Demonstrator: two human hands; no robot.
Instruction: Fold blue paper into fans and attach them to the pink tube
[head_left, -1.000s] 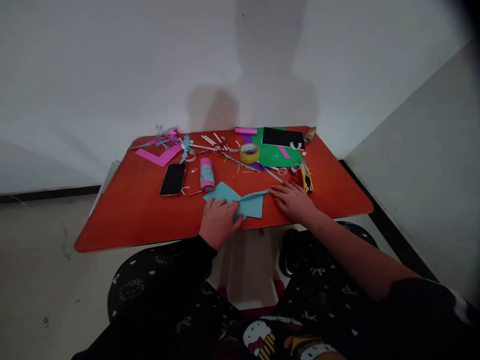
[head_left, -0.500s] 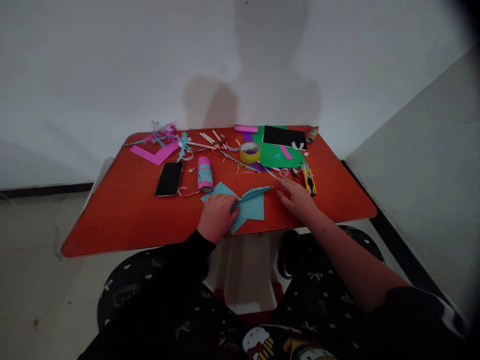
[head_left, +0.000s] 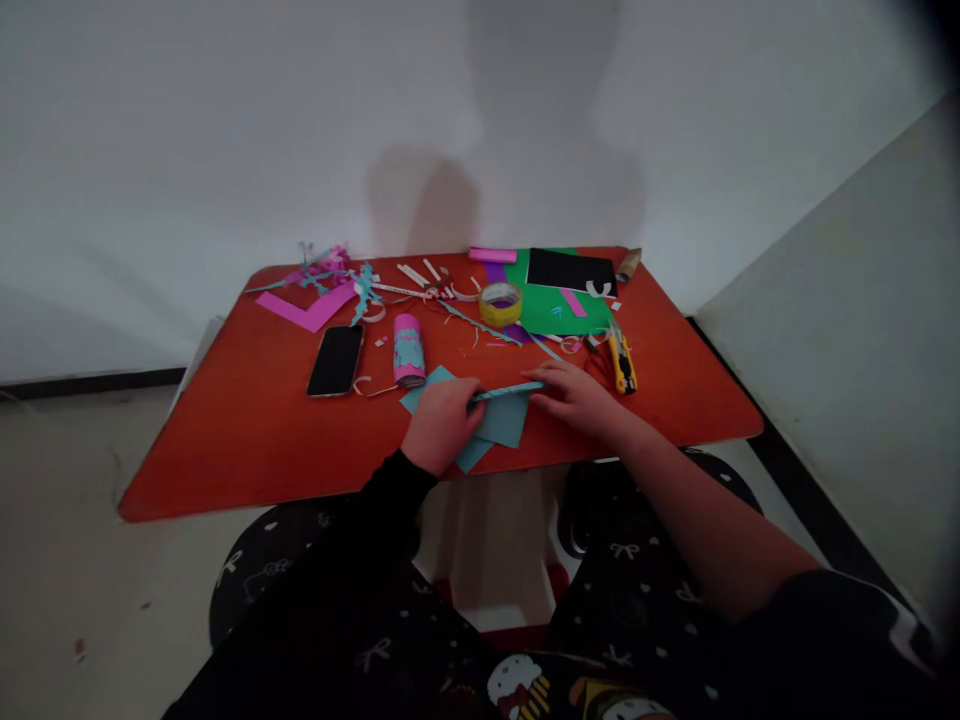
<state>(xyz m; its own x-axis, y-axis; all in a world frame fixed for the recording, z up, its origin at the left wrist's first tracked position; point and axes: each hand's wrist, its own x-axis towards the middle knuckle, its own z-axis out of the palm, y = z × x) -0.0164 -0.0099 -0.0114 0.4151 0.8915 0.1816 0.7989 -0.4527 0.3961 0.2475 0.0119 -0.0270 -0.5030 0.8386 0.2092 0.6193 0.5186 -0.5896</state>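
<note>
A narrow blue folded paper strip [head_left: 506, 391] is held between my two hands near the table's front edge. My left hand [head_left: 444, 420] is closed on its left end, thumb toward me. At the right end, my right hand [head_left: 570, 395] pinches the strip between thumb and fingers. Below it lie flat sheets of blue paper [head_left: 504, 425], partly covered by my left hand. Just behind my left hand stands a pink tube [head_left: 409, 350] with a jagged blue band around it.
On the red table [head_left: 247, 430] are a phone [head_left: 335, 360], a yellow tape roll [head_left: 500, 304], a yellow utility knife [head_left: 622, 360], black card [head_left: 570, 272] and green paper [head_left: 540, 308]. Pink paper [head_left: 307, 312] and scraps lie at the back left. A wall rises behind.
My right hand has moved left and taken hold of the strip's right end. The strip's jagged layers, fanned out before, now look pressed together edge-on.
</note>
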